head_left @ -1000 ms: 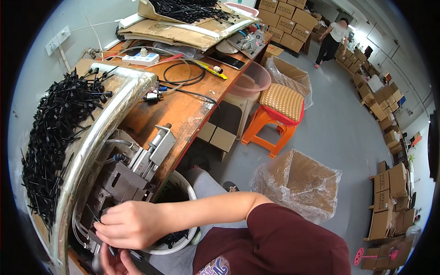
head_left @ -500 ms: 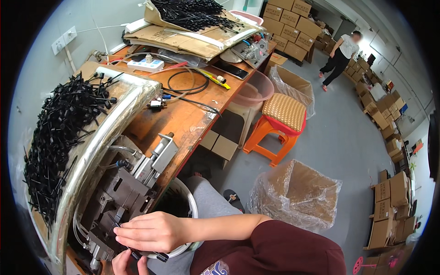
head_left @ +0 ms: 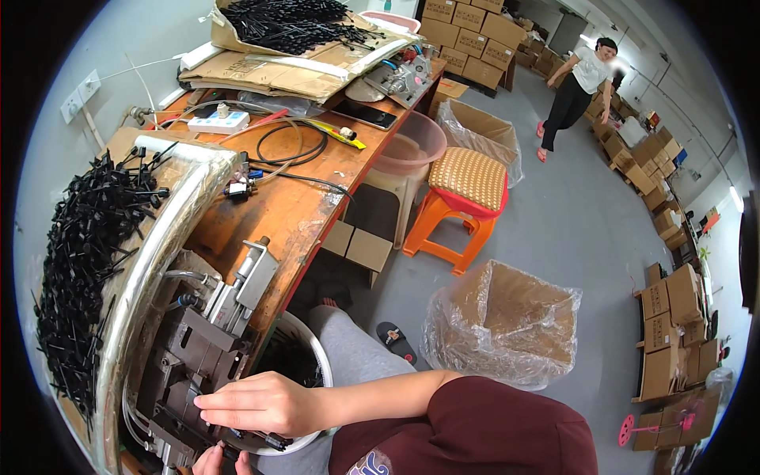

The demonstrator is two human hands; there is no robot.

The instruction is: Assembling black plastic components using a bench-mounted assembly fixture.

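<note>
My right hand (head_left: 265,404) reaches over a dark metal fixture (head_left: 194,344), its fingers pressed together. Thin black plastic parts (head_left: 275,441) with thick ends stick out beneath its palm, apparently held in it. Close below, at the bottom edge, my left hand (head_left: 220,461) pinches a small black part (head_left: 229,452) between thumb and finger; the rest of that hand is cut off. A metal cylinder with a bracket (head_left: 252,286) sits on the fixture's far end. To the left, a big heap of similar black parts (head_left: 91,261) lies on a cardboard tray with a clear-wrapped rim (head_left: 162,237).
A white bucket (head_left: 323,356) with black parts stands by my leg. Hoses, a power strip (head_left: 218,121) and a phone (head_left: 364,115) lie on the wooden bench (head_left: 305,198). Beyond are an orange stool (head_left: 455,210), a plastic-lined box (head_left: 503,324) and a walking person (head_left: 582,87).
The view has shifted slightly, so the bench appears further left. The other person has come nearer. My hands stay close together at the fixture, with the left slightly lower.
</note>
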